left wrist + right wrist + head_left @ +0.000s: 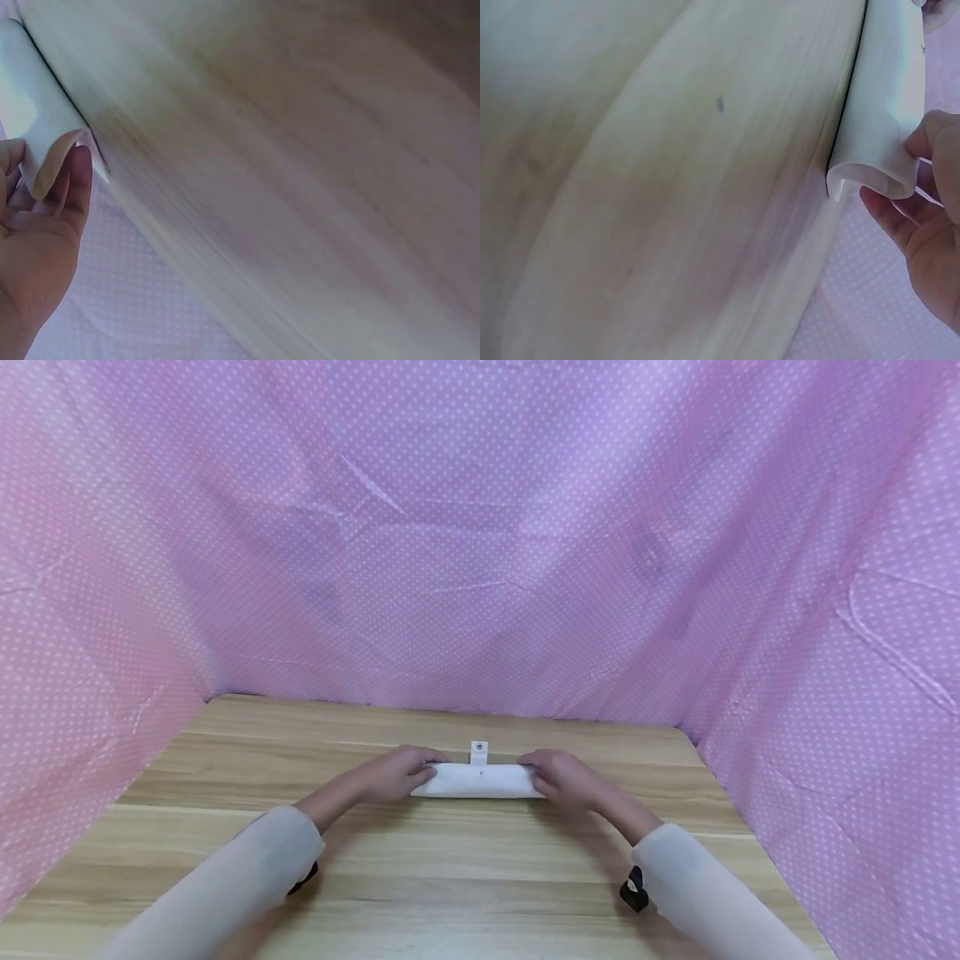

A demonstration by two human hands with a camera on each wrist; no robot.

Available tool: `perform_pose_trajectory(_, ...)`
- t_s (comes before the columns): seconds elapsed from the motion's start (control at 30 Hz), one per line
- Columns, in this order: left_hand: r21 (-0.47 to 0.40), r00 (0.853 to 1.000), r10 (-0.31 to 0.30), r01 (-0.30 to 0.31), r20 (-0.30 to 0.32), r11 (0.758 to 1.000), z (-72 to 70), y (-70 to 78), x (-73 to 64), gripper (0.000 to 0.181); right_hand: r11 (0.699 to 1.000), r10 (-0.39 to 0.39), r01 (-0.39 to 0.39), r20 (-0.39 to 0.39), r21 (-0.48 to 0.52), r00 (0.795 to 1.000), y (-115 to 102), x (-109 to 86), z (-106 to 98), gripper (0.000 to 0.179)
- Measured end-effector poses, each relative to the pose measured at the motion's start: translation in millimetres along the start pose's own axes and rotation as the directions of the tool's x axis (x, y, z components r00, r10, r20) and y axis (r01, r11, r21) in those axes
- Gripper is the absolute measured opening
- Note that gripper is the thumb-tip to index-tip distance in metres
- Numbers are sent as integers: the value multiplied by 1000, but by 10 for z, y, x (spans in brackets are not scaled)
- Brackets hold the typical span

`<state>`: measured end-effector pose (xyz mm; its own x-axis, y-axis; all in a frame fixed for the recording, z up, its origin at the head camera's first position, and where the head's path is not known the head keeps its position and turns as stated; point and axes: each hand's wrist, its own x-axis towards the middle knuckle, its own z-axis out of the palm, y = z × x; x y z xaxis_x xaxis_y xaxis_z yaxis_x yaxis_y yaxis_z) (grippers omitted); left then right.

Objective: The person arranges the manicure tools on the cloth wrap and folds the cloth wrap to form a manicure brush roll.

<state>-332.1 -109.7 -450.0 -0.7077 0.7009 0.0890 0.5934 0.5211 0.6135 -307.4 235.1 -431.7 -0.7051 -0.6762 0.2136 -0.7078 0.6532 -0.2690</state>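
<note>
A white folded sheet with a snap tab [479, 753], possibly a soft roll-up case, lies crosswise on the wooden table [450, 893]. The tab points to the table's far side and bears a round metal snap. My left hand [395, 774] pinches the left end of the white sheet [480, 783], thumb on one side and fingers on the other. At the opposite end, my right hand [566, 777] grips it the same way. In the left wrist view the sheet's end [56, 161] curls over the fingertips. A hollow fold [874, 178] shows at its other end in the right wrist view.
Pink polka-dot cloth [465, 568] hangs around the table's back and both sides. Pale sleeves cover both forearms, and a black device [634, 889] sits under the right sleeve's cuff.
</note>
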Motion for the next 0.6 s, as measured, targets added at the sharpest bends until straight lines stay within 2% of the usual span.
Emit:
perform_pose_trajectory(0.2,-15,996,-74,74,-48,997,17,-118,88,29,989,120,-120,0,86,993,83,50,54,28)
perform_pose_trajectory(0.37,18,992,-89,91,-88,996,40,-172,165,25,978,166,-168,30,120,986,122,67,85,28)
perform_pose_trajectory(0.6,43,986,-129,135,-110,990,47,-172,212,22,943,269,-284,103,175,958,146,119,82,29)
